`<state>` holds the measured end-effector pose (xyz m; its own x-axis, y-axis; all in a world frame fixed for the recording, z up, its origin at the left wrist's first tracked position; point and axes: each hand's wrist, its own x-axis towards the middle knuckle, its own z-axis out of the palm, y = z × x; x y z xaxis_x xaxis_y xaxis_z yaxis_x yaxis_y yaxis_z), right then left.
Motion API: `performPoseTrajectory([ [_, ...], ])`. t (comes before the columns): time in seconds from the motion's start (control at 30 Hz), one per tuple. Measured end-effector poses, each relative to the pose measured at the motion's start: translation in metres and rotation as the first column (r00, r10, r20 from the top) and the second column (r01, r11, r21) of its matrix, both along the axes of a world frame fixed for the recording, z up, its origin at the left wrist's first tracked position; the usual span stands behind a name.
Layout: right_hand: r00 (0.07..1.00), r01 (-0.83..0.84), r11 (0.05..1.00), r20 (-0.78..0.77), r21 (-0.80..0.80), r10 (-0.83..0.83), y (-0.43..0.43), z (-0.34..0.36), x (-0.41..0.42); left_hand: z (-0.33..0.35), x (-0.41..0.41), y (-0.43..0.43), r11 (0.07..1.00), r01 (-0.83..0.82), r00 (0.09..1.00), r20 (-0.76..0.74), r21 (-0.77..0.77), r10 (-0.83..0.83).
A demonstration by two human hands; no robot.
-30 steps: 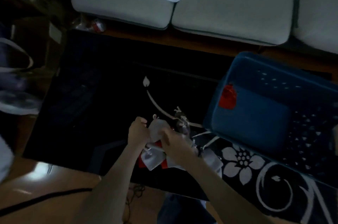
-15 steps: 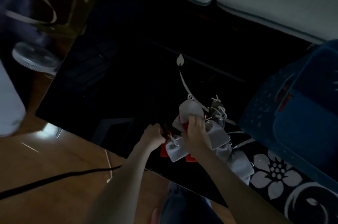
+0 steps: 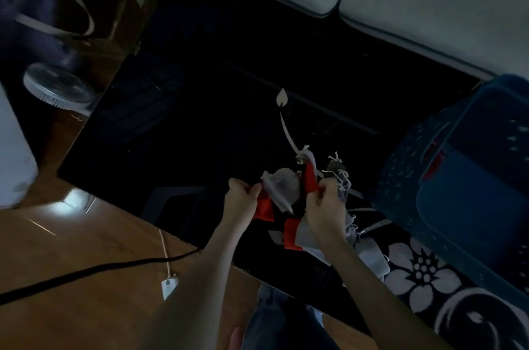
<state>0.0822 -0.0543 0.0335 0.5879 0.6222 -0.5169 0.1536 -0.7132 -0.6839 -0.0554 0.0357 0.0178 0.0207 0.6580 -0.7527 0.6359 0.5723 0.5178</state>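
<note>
A heap of small grey and red drawstring pouches [image 3: 347,216] lies on a black table [image 3: 200,132] in the head view. My left hand [image 3: 242,199] pinches a red pouch [image 3: 264,208] at its top edge. My right hand [image 3: 325,208] grips another red pouch [image 3: 309,178] that points up and away from me. A grey pouch [image 3: 282,186] hangs between the two hands. Below my right wrist a further red pouch [image 3: 291,233] shows, partly covered by grey ones.
A blue plastic basket [image 3: 463,178] with something red inside stands at the right on the flowered part of the table. A grey sofa [image 3: 400,6] runs along the back. A small fan [image 3: 55,89] is at the left. Black and white cables [image 3: 94,268] cross the wooden floor.
My hands have moved apart and lifted pouches off the heap; the grey pouch now hangs between them. The camera has shifted slightly, and a white cloth on the sofa is back in view.
</note>
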Motion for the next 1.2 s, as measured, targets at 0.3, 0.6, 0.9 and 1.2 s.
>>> performPoseTrajectory([
  [0.3, 0.962, 0.24, 0.955, -0.173, 0.172, -0.211, -0.017, 0.022, 0.008, 0.021, 0.02, -0.009, 0.929, -0.336, 0.941, 0.083, 0.153, 0.327],
  [0.6, 0.983, 0.02, 0.964, -0.182, 0.265, 0.029, -0.025, 0.044, 0.006, 0.047, 0.053, -0.021, 0.92, -0.27, 0.791, 0.479, -0.286, 0.381],
  [0.9, 0.974, -0.084, 0.96, -0.18, 0.266, 0.135, -0.039, 0.02, 0.005, 0.039, 0.053, -0.046, 0.876, -0.203, 0.725, 0.534, -0.437, 0.434],
  [1.2, 0.973, -0.039, 0.965, -0.209, 0.26, 0.095, -0.044, -0.015, -0.01, 0.016, 0.039, -0.052, 0.874, -0.24, 0.775, 0.459, -0.423, 0.435],
])
